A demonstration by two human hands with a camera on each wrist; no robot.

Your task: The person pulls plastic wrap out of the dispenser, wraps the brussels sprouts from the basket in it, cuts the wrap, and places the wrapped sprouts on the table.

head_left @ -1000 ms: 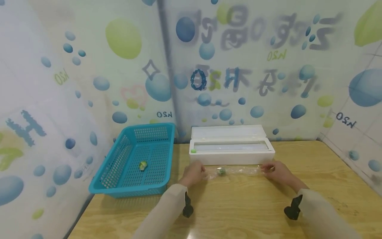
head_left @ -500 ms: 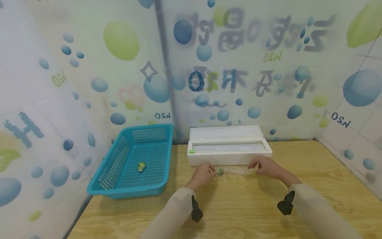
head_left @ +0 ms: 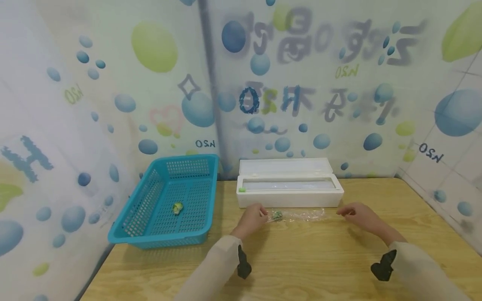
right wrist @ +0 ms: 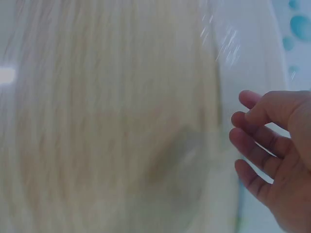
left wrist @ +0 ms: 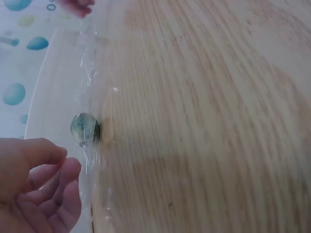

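Observation:
A strip of clear cling film (head_left: 305, 215) lies along the front of a white film dispenser box (head_left: 290, 199). Near its left end, a small round green vegetable (head_left: 277, 215), like a Brussels sprout, shows beneath or within the film; the left wrist view shows this vegetable (left wrist: 85, 128) too. My left hand (head_left: 251, 219) pinches the film's left end between thumb and forefinger. My right hand (head_left: 363, 217) hovers past the film's right end, apart from it. Its fingers (right wrist: 255, 148) are loosely bent and hold nothing.
A blue plastic basket (head_left: 162, 239) stands on the left of the wooden table (head_left: 301, 263), with one pale green vegetable (head_left: 177, 207) inside. The dispenser's lid (head_left: 284, 167) is raised, and a green slider (head_left: 242, 190) sits at its left corner. A patterned wall closes the back.
My right hand reached left along the film, then moved back right, away from its end. My left hand shifted right, closer to the wrapped vegetable, and has stayed there.

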